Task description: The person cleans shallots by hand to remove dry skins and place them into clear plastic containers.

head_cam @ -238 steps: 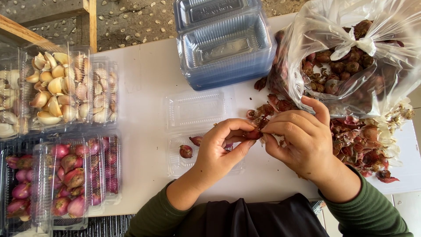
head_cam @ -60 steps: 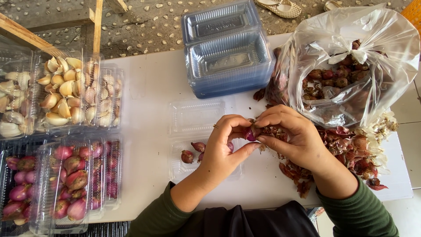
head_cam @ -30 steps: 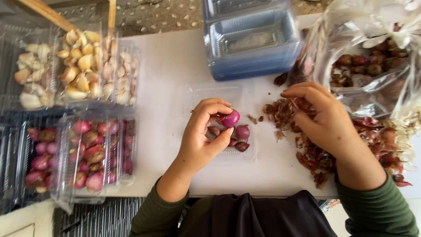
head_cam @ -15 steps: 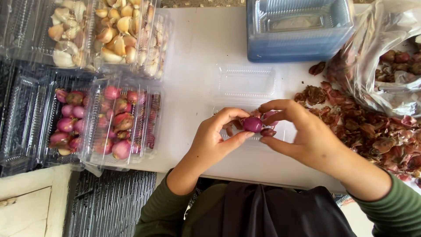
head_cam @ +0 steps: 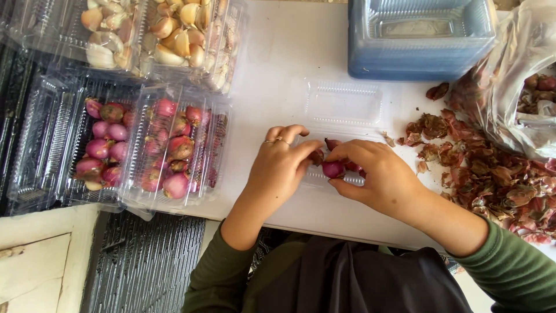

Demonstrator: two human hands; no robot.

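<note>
My right hand (head_cam: 379, 177) pinches a peeled purple shallot (head_cam: 333, 168) over a small open clear plastic container (head_cam: 343, 105) on the white table (head_cam: 272, 64). My left hand (head_cam: 284, 165), with rings on two fingers, touches the same shallot from the left with its fingertips. More shallots lie under my fingers in the container's lower half, partly hidden.
Closed clear boxes of peeled shallots (head_cam: 168, 148) and garlic cloves (head_cam: 174, 35) sit at left. A stack of blue-tinted empty containers (head_cam: 420, 37) stands at top. A heap of dry shallot skins (head_cam: 492, 174) and a plastic bag of unpeeled shallots (head_cam: 521, 98) lie at right.
My hands moved from peeling by the skin heap to the open container, carrying a peeled shallot. The camera tilted down and the view shifted left.
</note>
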